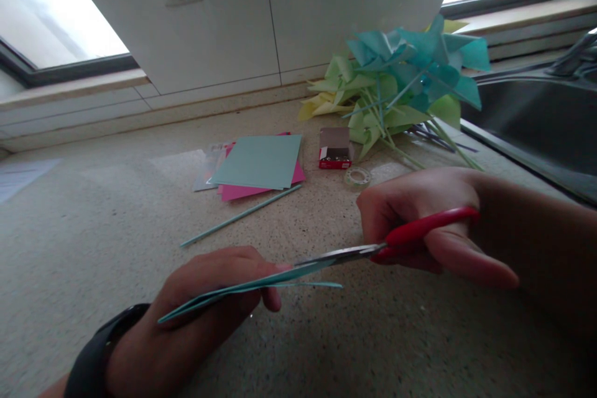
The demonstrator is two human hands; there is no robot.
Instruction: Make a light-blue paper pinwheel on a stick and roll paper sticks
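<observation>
Folded sheet of thin teal paper (242, 292) pinched edge-on in left hand (209, 298), thumb on top, fingers under, held just above speckled stone countertop (116, 230). Right hand (420, 224) clenched thru loops of red-handled metal scissors (373, 249); blades nearly closed on paper's right edge.

Prob. very light, floppy, easy to crease or tear; sags w/o support. Best gripped close to cut line, flat between thumb & fingers, not at far corner.

Behind: stack of teal & pink paper sheets (259, 165), thin teal stick (240, 216), small red open box (334, 149), clear tape roll (357, 176), heap of teal & yellow-green paper pinwheels (401, 81).
</observation>
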